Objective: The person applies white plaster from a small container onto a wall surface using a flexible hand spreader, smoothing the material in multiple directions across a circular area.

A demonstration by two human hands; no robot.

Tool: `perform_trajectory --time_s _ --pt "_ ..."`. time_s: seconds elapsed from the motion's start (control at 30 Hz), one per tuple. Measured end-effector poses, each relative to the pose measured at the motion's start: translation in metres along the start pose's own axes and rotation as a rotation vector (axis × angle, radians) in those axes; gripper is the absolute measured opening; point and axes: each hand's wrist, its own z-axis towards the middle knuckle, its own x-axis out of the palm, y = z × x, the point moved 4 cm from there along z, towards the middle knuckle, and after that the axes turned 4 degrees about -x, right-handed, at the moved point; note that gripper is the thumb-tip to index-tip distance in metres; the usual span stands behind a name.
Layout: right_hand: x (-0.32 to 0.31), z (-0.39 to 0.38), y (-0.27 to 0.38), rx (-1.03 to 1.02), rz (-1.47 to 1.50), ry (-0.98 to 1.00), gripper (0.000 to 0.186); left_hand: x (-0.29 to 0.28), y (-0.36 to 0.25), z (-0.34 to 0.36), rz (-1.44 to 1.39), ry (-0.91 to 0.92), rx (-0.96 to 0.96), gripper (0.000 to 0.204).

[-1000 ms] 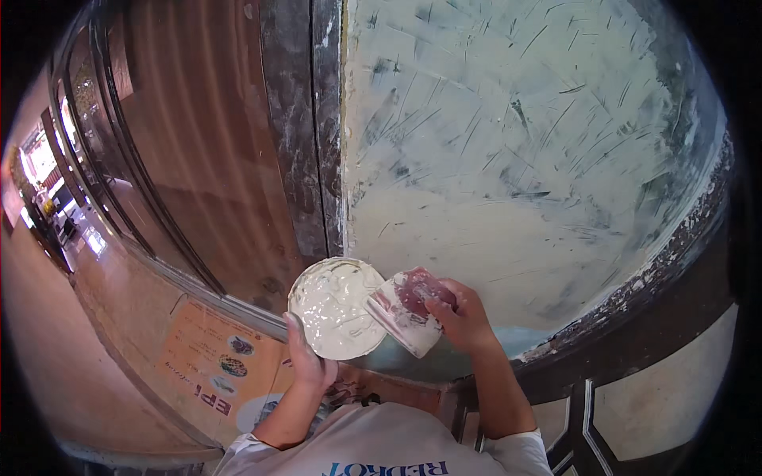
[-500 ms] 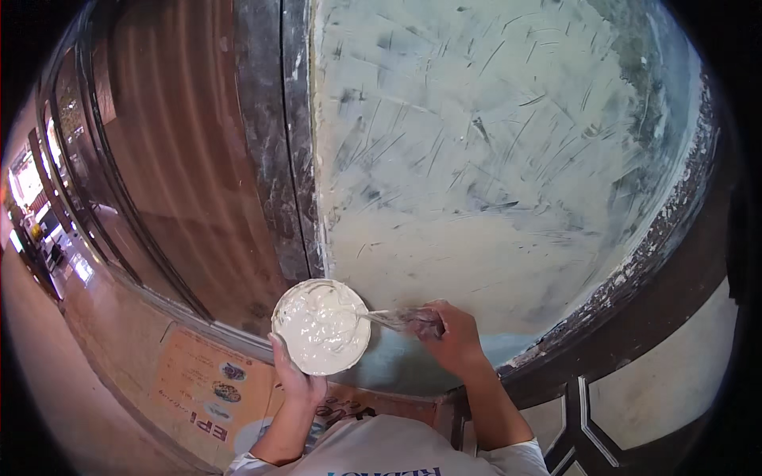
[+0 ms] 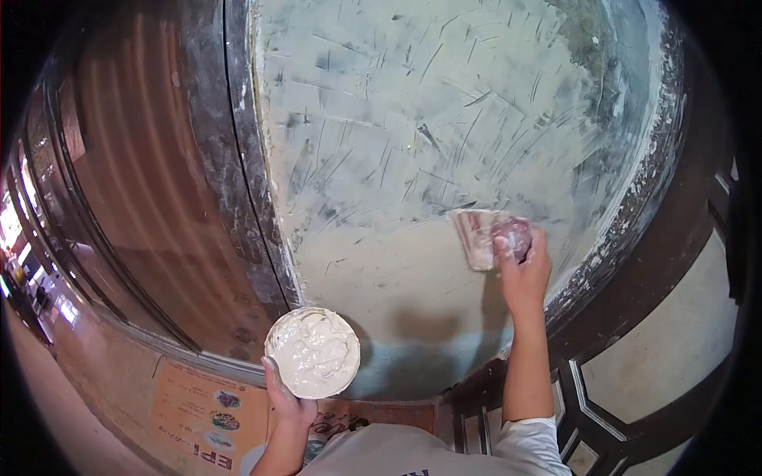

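In my left hand [image 3: 287, 403] is a round tub of creamy white filler [image 3: 312, 353], held from below and at its left side near my body. My right hand [image 3: 525, 270] grips the handle end of a putty knife [image 3: 479, 238] with a wide blade smeared in filler. The blade lies at the wall panel [image 3: 381, 254], along the border between a smooth cream band and a rougher streaked area above. Whether its whole edge touches the surface I cannot tell. Grey-green patches and dark scratches show through the coating higher up.
Left of the panel runs a dark vertical frame [image 3: 218, 151] beside a brown glossy pane [image 3: 143, 159]. A paint-spattered edge [image 3: 635, 198] bounds the right side, with dark panelled woodwork [image 3: 659, 349] beyond. Printed orange cardboard [image 3: 186, 404] lies on the floor [image 3: 103, 349] at lower left.
My right hand has moved the putty knife from the tub's rim up and right onto the wall panel. The tub stays in my left hand, slightly lower. The view has shifted right.
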Motion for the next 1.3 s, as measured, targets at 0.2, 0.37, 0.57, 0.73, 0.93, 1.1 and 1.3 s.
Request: perform_trajectory --time_s 0.2,0.37,0.57,0.73,0.93,1.1,1.3 --pt "-0.016 -0.004 -0.018 0.099 0.331 -0.336 0.032 0.000 0.004 0.001 0.018 -0.002 -0.036 0.066" --pt "0.001 0.002 -0.011 0.027 0.045 -0.095 0.032 0.005 0.012 0.002 0.023 0.039 -0.107 0.067" --pt "0.000 -0.005 -0.018 0.117 0.310 -0.367 0.029 0.003 0.026 0.002 -0.006 0.050 -0.181 0.067" --pt "0.010 -0.011 -0.027 -0.037 -0.100 -0.081 0.020 0.006 0.036 0.003 0.048 0.037 -0.192 0.067" --pt "-0.006 -0.025 -0.058 0.107 0.366 -0.427 0.029 0.014 0.046 0.004 0.033 0.056 -0.210 0.066" --pt "0.005 -0.032 -0.074 0.295 0.221 -0.258 0.030 0.026 0.057 0.003 0.050 0.049 -0.219 0.066" --pt "-0.018 -0.057 -0.092 0.096 0.051 -0.270 0.029 0.038 0.070 0.004 0.065 0.070 -0.244 0.066"
